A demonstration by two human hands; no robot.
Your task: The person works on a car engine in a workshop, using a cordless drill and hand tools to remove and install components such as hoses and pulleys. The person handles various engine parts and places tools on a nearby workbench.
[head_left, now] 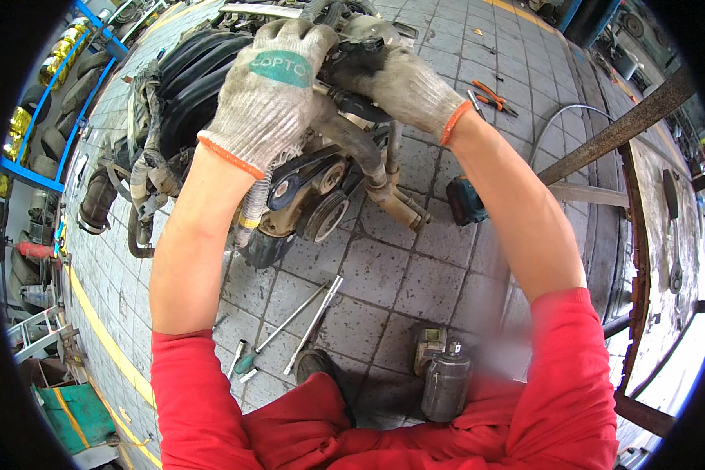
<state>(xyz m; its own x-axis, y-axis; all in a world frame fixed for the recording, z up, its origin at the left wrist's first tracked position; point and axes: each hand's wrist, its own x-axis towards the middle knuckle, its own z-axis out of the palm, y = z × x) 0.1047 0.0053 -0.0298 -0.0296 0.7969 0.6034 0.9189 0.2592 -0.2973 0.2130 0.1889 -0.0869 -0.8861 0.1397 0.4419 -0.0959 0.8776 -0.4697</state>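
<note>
A car engine point(270, 223) sits on the tiled floor in front of me, with a black ribbed intake manifold point(200, 82) and several belt pulleys point(325, 215). My left hand point(278, 74), in a whitish knit glove with an orange cuff, is on top of the engine with its fingers curled over a part they hide. My right hand point(411, 86), gloved alike with dark-stained fingers, closes on the engine's upper right side, close to a dark fitting point(354, 56) between the hands. What its fingers grip is hidden. A grey-brown hose point(352, 141) runs down below both hands.
Long metal bars point(315, 323) and a green-handled tool point(244, 363) lie before my foot. A grey power tool point(446, 384) stands between my legs. Orange-handled pliers point(489, 95) and a blue-black tool point(466, 201) lie right. A metal-framed bench point(630, 258) is right; tyre shelves point(35, 184) left.
</note>
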